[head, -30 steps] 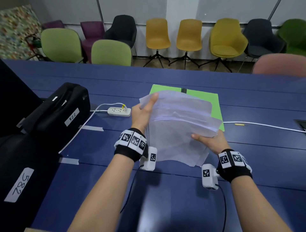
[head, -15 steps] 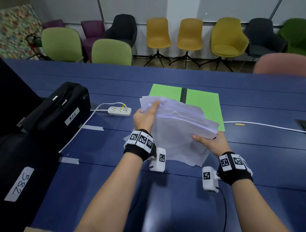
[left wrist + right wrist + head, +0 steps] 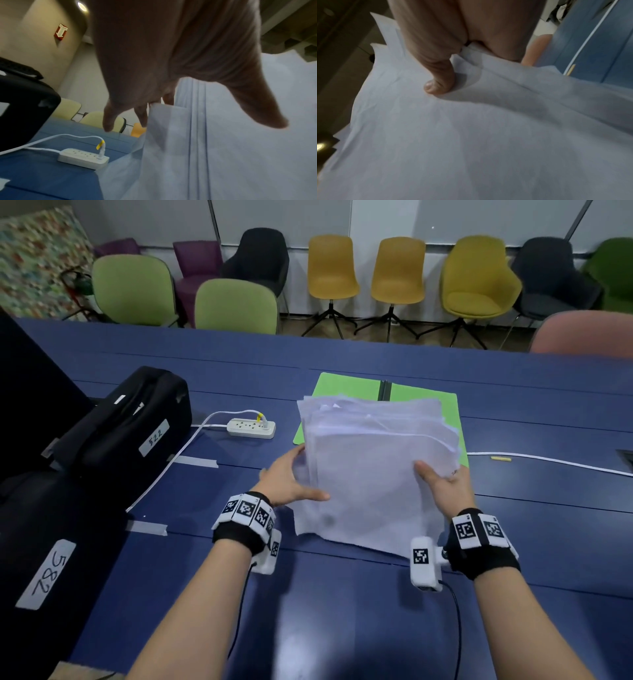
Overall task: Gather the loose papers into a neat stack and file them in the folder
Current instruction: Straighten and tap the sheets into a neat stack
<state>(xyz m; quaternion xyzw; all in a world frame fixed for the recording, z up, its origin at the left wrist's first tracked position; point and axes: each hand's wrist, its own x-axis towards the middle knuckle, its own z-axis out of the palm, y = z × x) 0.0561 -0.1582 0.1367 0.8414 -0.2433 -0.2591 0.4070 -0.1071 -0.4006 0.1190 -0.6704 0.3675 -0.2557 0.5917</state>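
A thick, uneven bundle of white papers (image 3: 373, 474) stands tilted, its lower edge on the blue table (image 3: 342, 611). Behind it lies the open green folder (image 3: 342, 386), partly hidden. My left hand (image 3: 298, 474) holds the bundle's left edge, thumb across the front sheet and fingers reaching behind. The left wrist view shows that hand (image 3: 171, 67) astride the papers (image 3: 223, 148). My right hand (image 3: 442, 481) grips the right edge. In the right wrist view, its thumb (image 3: 440, 83) presses on the front of the papers (image 3: 471, 135); the fingers are hidden behind.
A white power strip (image 3: 251, 428) with its cord lies left of the folder. Black cases (image 3: 130, 419) with number labels fill the table's left side. A white cable (image 3: 548, 462) runs along the right. Chairs line the far side.
My left hand has slid from the bundle's top left corner down to its left side. The papers have swung more upright and squarer to me; the right hand keeps its grip.
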